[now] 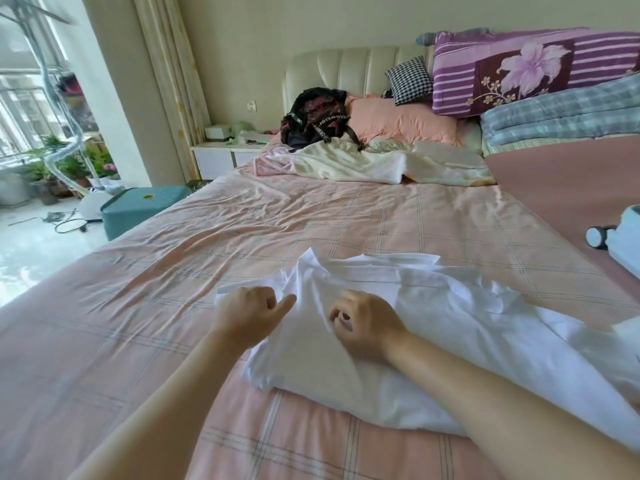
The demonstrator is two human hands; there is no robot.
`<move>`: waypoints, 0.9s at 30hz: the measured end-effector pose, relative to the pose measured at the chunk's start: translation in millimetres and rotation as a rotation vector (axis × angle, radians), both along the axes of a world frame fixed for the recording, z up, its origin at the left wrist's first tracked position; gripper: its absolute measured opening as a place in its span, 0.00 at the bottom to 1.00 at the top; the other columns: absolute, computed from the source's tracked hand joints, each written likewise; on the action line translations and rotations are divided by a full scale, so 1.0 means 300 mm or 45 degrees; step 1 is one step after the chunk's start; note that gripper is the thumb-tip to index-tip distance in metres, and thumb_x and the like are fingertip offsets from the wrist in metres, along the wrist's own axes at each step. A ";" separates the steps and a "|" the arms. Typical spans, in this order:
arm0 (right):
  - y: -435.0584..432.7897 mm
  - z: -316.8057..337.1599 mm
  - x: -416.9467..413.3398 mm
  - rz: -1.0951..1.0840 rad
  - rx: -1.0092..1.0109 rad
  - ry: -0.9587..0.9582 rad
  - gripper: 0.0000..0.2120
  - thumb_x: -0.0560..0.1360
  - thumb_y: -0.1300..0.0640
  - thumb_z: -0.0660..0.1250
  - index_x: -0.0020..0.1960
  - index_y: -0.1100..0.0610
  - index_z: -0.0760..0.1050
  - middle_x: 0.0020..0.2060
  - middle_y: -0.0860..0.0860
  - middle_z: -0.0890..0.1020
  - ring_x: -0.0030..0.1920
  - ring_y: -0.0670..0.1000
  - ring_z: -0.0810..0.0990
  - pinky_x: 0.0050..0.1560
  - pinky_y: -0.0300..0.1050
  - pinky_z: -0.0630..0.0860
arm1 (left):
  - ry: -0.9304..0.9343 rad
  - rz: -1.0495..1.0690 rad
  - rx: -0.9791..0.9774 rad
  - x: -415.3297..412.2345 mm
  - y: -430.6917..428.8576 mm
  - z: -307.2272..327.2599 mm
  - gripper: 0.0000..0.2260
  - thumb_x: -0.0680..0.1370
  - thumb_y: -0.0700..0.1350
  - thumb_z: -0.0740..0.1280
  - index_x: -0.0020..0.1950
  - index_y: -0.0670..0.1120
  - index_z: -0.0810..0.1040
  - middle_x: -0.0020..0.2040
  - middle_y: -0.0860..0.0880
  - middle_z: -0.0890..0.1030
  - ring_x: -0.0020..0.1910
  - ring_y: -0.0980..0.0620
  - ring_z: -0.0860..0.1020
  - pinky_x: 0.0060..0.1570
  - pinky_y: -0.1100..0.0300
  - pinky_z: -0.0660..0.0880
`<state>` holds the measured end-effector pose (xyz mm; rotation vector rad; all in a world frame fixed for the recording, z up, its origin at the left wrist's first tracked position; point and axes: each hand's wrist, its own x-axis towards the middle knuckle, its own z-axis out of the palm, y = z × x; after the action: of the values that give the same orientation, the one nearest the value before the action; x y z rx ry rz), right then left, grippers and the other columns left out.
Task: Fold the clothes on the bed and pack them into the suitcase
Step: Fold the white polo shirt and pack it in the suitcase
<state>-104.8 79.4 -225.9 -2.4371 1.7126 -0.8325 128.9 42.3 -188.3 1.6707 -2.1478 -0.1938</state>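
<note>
From the head view, a white garment (398, 327) lies crumpled on the near part of the pink checked bed (242, 216), well apart from the pale blue suitcase (625, 237), which shows a wheel at the right edge. The left hand (249, 315) sits at the garment's left edge, fingers curled, thumb lying on the cloth; whether it grips any fabric I cannot tell; the right hand (363, 323) rests on the garment, fingers curled into bunched cloth; a black backpack (317, 117) leans by the pink pillow (401, 121).
</note>
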 end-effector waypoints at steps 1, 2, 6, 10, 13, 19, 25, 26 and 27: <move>0.032 0.003 0.028 0.036 0.007 -0.002 0.10 0.69 0.50 0.60 0.42 0.50 0.80 0.37 0.48 0.78 0.38 0.54 0.79 0.39 0.46 0.74 | -0.010 -0.024 0.001 0.021 0.035 0.000 0.31 0.68 0.72 0.52 0.30 0.44 0.70 0.26 0.51 0.74 0.29 0.51 0.73 0.29 0.56 0.65; 0.054 0.002 0.048 0.063 0.024 -0.002 0.12 0.70 0.47 0.59 0.44 0.50 0.80 0.37 0.48 0.78 0.38 0.54 0.79 0.39 0.46 0.74 | -0.021 -0.045 0.001 0.034 0.064 -0.005 0.31 0.67 0.73 0.54 0.30 0.44 0.71 0.27 0.51 0.75 0.29 0.52 0.74 0.30 0.56 0.68; 0.153 0.000 0.129 0.113 0.111 0.159 0.26 0.70 0.34 0.56 0.55 0.49 0.79 0.45 0.48 0.80 0.46 0.52 0.79 0.47 0.44 0.70 | -0.017 -0.008 0.091 0.081 0.197 -0.037 0.15 0.75 0.59 0.67 0.35 0.50 0.75 0.31 0.52 0.77 0.33 0.52 0.76 0.33 0.59 0.70; 0.218 0.021 0.168 0.066 0.162 0.179 0.19 0.77 0.43 0.63 0.61 0.52 0.81 0.55 0.51 0.83 0.56 0.54 0.80 0.57 0.45 0.71 | 0.818 0.093 0.310 0.097 0.254 -0.028 0.13 0.82 0.45 0.62 0.38 0.46 0.77 0.35 0.50 0.77 0.36 0.49 0.73 0.38 0.56 0.66; 0.259 0.066 0.193 0.054 0.063 -0.011 0.08 0.78 0.53 0.69 0.51 0.55 0.84 0.48 0.51 0.84 0.50 0.55 0.81 0.52 0.47 0.75 | 1.218 0.199 0.302 0.124 0.277 -0.014 0.15 0.83 0.43 0.58 0.37 0.44 0.73 0.35 0.46 0.71 0.38 0.48 0.69 0.41 0.54 0.64; 0.357 0.079 0.221 0.191 0.205 -0.023 0.08 0.76 0.57 0.70 0.54 0.55 0.84 0.50 0.49 0.84 0.47 0.47 0.80 0.49 0.37 0.70 | 0.092 0.285 0.310 0.185 0.351 -0.046 0.15 0.77 0.56 0.66 0.37 0.48 0.71 0.34 0.52 0.75 0.38 0.48 0.75 0.40 0.57 0.67; 0.466 0.089 -0.016 -0.151 0.261 -0.162 0.13 0.79 0.59 0.62 0.60 0.52 0.81 0.53 0.46 0.80 0.50 0.44 0.76 0.55 0.41 0.73 | -0.139 0.133 -0.141 -0.027 0.400 0.011 0.19 0.76 0.44 0.65 0.67 0.52 0.71 0.65 0.49 0.73 0.65 0.46 0.69 0.65 0.51 0.62; 0.487 0.092 -0.080 -0.247 0.249 -0.119 0.14 0.80 0.58 0.61 0.60 0.52 0.80 0.56 0.46 0.79 0.53 0.47 0.77 0.56 0.42 0.73 | -0.091 0.007 -0.165 -0.089 0.410 0.017 0.19 0.76 0.44 0.65 0.67 0.52 0.72 0.66 0.50 0.73 0.65 0.47 0.69 0.65 0.51 0.62; 0.508 0.094 -0.145 -0.359 0.231 -0.057 0.14 0.80 0.58 0.60 0.62 0.52 0.80 0.58 0.47 0.78 0.57 0.49 0.77 0.57 0.43 0.72 | -0.063 -0.134 -0.147 -0.153 0.422 0.020 0.18 0.77 0.45 0.64 0.67 0.53 0.72 0.67 0.50 0.74 0.66 0.47 0.70 0.65 0.51 0.63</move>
<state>-148.4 231.7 -197.6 -2.0785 2.0456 -0.7112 82.8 168.7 -182.3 1.5152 -2.2402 -0.0572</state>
